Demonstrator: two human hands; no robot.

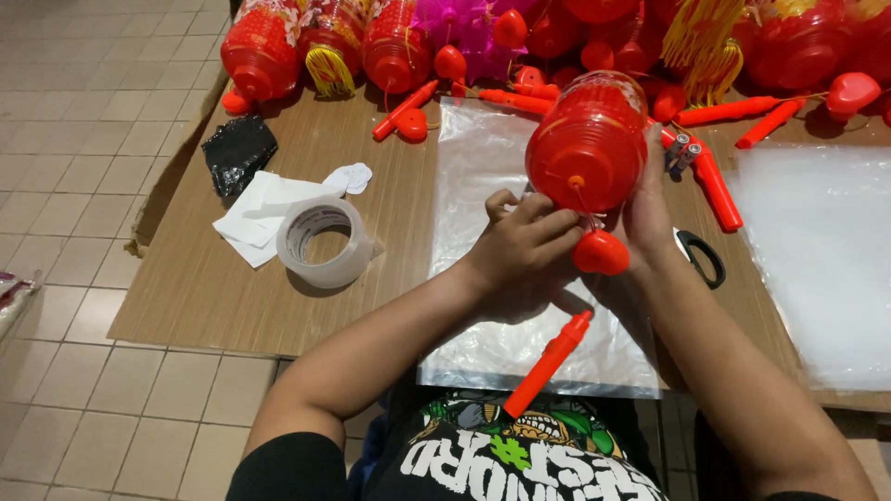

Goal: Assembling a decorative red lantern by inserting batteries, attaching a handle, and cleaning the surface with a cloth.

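Orange stick (548,363) nearest | both hands (left (524,243), right (647,215)) closed around red lantern (588,144) | tape roll (322,242) left

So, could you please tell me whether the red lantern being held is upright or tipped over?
Tipped: the red lantern lies sideways between the left hand and right hand, its round end cap facing the camera.

Tape roll (323,243), white paper (255,215), scissors (701,254), black bag (238,152).

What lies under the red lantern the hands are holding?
Under the red lantern lies a clear plastic bag flat on the brown board. Left hand and right hand cover the bag's middle; anything beneath them is hidden.
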